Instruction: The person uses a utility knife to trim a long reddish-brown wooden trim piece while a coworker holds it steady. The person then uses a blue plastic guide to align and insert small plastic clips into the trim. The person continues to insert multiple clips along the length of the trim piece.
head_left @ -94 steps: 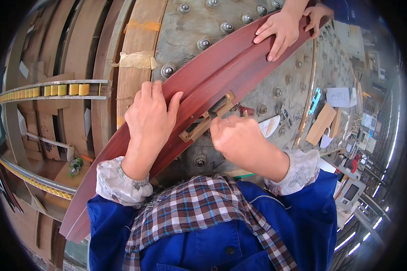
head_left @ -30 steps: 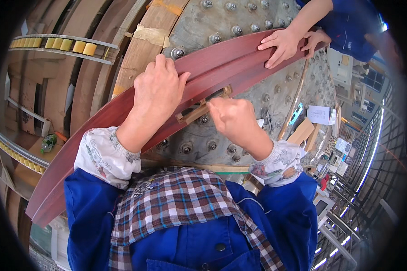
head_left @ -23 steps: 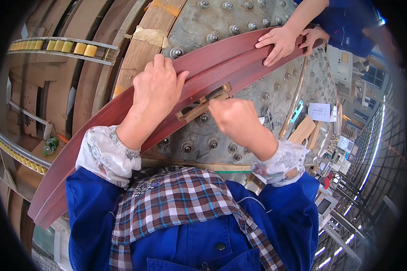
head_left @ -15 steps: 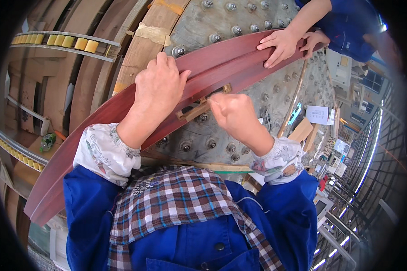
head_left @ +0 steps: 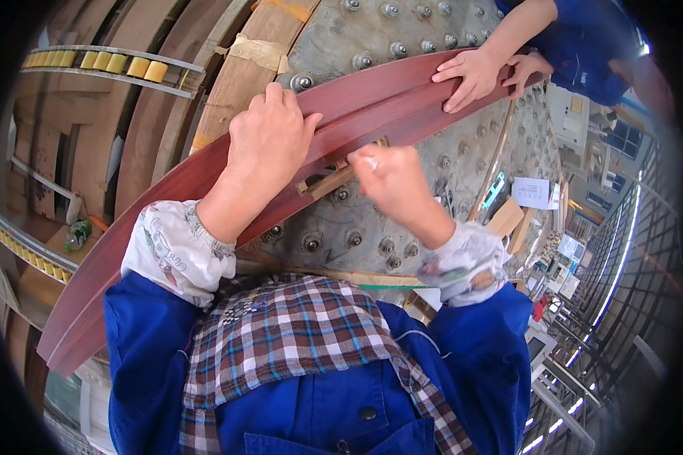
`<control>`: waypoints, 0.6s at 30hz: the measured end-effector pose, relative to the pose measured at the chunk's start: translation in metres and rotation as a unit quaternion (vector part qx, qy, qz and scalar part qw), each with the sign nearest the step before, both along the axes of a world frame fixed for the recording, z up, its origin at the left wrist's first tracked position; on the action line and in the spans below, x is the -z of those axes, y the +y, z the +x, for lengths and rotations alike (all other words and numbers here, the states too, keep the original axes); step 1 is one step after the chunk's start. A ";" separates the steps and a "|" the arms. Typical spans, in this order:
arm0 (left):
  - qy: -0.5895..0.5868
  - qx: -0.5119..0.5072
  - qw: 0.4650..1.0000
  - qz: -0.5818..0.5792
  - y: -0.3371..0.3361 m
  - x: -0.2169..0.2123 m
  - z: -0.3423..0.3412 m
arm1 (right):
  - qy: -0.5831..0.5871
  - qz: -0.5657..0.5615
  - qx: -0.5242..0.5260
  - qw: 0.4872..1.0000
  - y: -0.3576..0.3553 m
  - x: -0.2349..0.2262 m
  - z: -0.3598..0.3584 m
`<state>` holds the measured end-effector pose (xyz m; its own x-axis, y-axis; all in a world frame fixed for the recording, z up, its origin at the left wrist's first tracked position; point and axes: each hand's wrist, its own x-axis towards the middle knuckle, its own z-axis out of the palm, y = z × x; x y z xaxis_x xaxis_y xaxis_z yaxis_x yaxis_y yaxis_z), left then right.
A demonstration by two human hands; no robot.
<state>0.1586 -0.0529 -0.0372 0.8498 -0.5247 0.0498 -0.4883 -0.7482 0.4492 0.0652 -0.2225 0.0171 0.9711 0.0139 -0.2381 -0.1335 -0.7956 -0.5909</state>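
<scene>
Moved: since half a second ago almost nothing; my right hand [head_left: 391, 178] sits a touch further right on the wooden stick [head_left: 334, 180], left hand [head_left: 269, 140] is unchanged.
Left grip: palm down, fingers curled over the upper edge of the long curved red strip [head_left: 167, 189], pressing it against the studded grey drum [head_left: 402, 98]. Closed around nothing, just clamping flat.
Right grip: fist closed, pinching the end of the wooden stick just under the strip's lower edge.
Strip position: runs diagonally from lower left to upper right across the drum; a co-worker's hand [head_left: 470, 74] holds its far end.
Doing it well: I judge I should keep left pressure steady so the strip doesn't spring off the curve, and work the stick along the edge in short moves, not levering hard.
Risk: strip slipping if either holder eases.
Hidden: stick tip under my fist, what it engages, my right fingertips; strip's lower end is cut off behind my sleeve [head_left: 171, 250].
Unclear: small parts on the tabletop [head_left: 542, 250] far right, blurred.
</scene>
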 end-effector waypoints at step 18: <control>-0.007 -0.004 1.000 -0.011 0.002 0.003 0.002 | 0.062 -0.005 0.092 0.994 0.010 -0.007 0.002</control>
<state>0.1606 -0.0511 -0.0399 0.8526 -0.5173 0.0742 -0.4898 -0.7414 0.4588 0.0674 -0.2123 0.0239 0.9201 -0.1646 -0.3555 -0.3489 -0.7569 -0.5526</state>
